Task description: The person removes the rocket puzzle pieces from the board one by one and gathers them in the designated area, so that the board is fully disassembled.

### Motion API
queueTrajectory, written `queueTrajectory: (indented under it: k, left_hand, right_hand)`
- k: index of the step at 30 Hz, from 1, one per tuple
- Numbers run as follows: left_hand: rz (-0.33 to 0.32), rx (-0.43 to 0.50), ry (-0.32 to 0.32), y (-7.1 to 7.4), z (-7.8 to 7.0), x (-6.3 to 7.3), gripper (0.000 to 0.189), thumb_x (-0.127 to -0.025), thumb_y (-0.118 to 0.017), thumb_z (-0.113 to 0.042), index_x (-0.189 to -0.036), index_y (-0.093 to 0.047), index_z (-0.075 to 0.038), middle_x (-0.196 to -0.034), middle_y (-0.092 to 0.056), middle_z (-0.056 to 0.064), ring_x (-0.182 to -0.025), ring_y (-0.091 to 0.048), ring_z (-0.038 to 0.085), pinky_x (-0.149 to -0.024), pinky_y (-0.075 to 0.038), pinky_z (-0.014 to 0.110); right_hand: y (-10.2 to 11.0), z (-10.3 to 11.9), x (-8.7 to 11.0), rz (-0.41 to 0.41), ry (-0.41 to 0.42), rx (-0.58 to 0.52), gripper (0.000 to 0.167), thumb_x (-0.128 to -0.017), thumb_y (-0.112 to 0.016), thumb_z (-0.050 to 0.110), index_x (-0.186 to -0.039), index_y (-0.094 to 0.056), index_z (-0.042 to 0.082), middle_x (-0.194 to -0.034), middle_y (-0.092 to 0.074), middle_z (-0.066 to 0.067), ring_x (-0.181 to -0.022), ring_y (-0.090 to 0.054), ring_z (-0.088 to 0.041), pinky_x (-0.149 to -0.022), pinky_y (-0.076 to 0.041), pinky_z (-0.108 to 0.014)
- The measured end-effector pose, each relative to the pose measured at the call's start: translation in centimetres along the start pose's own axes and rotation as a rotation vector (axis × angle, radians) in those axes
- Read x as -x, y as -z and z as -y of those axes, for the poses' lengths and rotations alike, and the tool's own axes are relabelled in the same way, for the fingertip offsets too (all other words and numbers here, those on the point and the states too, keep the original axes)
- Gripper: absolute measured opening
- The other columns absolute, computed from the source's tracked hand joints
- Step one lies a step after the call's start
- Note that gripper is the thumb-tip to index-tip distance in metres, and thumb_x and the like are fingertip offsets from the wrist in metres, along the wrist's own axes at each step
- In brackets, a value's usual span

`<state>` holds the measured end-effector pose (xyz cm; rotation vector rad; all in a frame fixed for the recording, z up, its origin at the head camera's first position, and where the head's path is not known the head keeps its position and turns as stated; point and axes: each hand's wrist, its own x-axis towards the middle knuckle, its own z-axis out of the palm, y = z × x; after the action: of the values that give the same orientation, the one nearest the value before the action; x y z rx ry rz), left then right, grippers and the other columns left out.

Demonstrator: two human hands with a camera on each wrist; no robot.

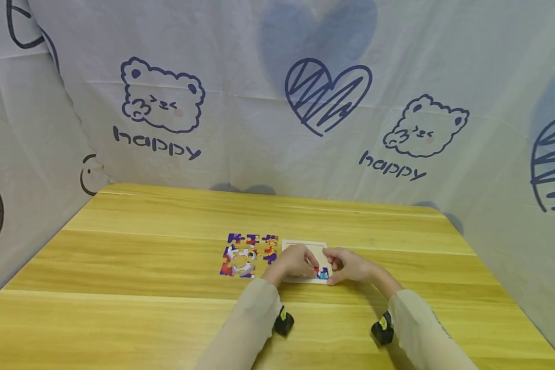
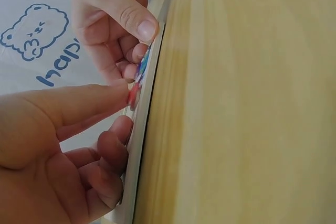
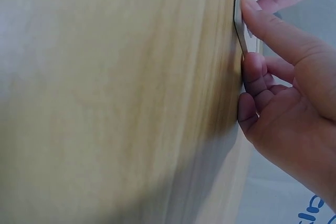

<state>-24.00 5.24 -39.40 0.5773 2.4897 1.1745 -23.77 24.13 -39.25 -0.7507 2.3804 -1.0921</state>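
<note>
A shallow pale puzzle tray (image 1: pixel 305 242) lies on the table under both hands. My left hand (image 1: pixel 298 261) reaches over it and pinches a red puzzle piece (image 2: pixel 134 95) low against the tray's near side. Beside that, a blue patterned piece (image 1: pixel 324 274) sits in the near right corner. My right hand (image 1: pixel 353 266) grips the tray's right edge, its thumb (image 3: pixel 252 4) on the near corner and its fingers farther along the side. Left of the tray, several loose puzzle pieces (image 1: pixel 226 269) in purple, red and white lie roughly in rows.
The wooden table (image 1: pixel 143 246) extends well past the tray on every side. A white cloth (image 1: pixel 240 128) with printed bears and hearts hangs behind it and along both sides. A black wrist camera (image 1: pixel 284 322) sits by the left sleeve, another (image 1: pixel 382 331) by the right.
</note>
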Motion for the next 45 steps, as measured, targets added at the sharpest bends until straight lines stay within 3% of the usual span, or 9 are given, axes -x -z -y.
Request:
queueTrajectory:
  k: [5, 9, 19, 27, 39, 45]
  left_hand:
    - [-0.005, 0.067, 0.005, 0.0, -0.1, 0.1, 0.010, -0.073, -0.069, 0.000, -0.081, -0.066, -0.005, -0.073, -0.057, 0.001, -0.065, -0.050, 0.013, -0.058, -0.041, 0.024]
    - [-0.014, 0.112, -0.007, -0.2, -0.1, 0.0, 0.007, -0.074, -0.067, 0.002, -0.079, -0.065, -0.002, -0.069, -0.056, 0.001, -0.058, -0.048, 0.012, -0.051, -0.039, 0.022]
    - [-0.038, 0.155, -0.032, -0.5, -0.4, -0.1, 0.009, -0.073, -0.063, 0.010, -0.075, -0.063, 0.001, -0.062, -0.056, 0.003, -0.053, -0.048, 0.011, -0.047, -0.039, 0.019]
    - [-0.054, 0.173, -0.044, -0.5, -0.4, -0.1, 0.008, -0.073, -0.062, 0.011, -0.073, -0.064, 0.003, -0.062, -0.057, 0.003, -0.051, -0.045, 0.010, -0.046, -0.036, 0.018]
    - [-0.067, 0.192, -0.010, 0.6, -0.2, 0.2, 0.008, -0.075, -0.061, 0.006, -0.077, -0.064, -0.001, -0.066, -0.058, 0.003, -0.055, -0.050, 0.014, -0.049, -0.042, 0.022]
    - [-0.072, 0.209, -0.043, 1.8, 0.7, 0.7, 0.005, -0.077, -0.061, 0.005, -0.079, -0.064, 0.002, -0.066, -0.059, 0.004, -0.055, -0.051, 0.011, -0.050, -0.044, 0.023]
  right_hand:
    - [0.0, -0.2, -0.2, 0.002, 0.032, 0.020, 0.040, -0.074, -0.069, 0.000, -0.102, -0.042, -0.009, -0.077, -0.035, -0.014, -0.069, -0.035, -0.020, -0.057, -0.030, -0.023]
    - [0.0, -0.2, -0.2, 0.002, 0.044, 0.029, 0.034, -0.074, -0.070, 0.000, -0.090, -0.041, -0.006, -0.077, -0.035, -0.015, -0.069, -0.035, -0.021, -0.058, -0.030, -0.024]
    - [0.0, -0.3, -0.4, 0.007, 0.050, 0.051, 0.034, -0.074, -0.070, 0.002, -0.085, -0.039, -0.004, -0.077, -0.035, -0.013, -0.070, -0.035, -0.021, -0.059, -0.029, -0.025]
    - [0.2, -0.4, -0.2, 0.002, 0.049, 0.060, 0.046, -0.073, -0.072, 0.003, -0.104, -0.042, -0.010, -0.081, -0.036, -0.010, -0.074, -0.036, -0.020, -0.062, -0.031, -0.024]
    - [0.1, -0.4, -0.2, 0.002, 0.038, 0.105, 0.051, -0.075, -0.071, 0.007, -0.111, -0.041, -0.011, -0.080, -0.037, -0.010, -0.074, -0.036, -0.019, -0.062, -0.031, -0.024]
    - [0.1, -0.3, -0.1, -0.004, 0.009, 0.082, 0.071, -0.075, -0.071, 0.007, -0.126, -0.030, -0.019, -0.083, -0.036, -0.008, -0.075, -0.036, -0.019, -0.064, -0.031, -0.024]
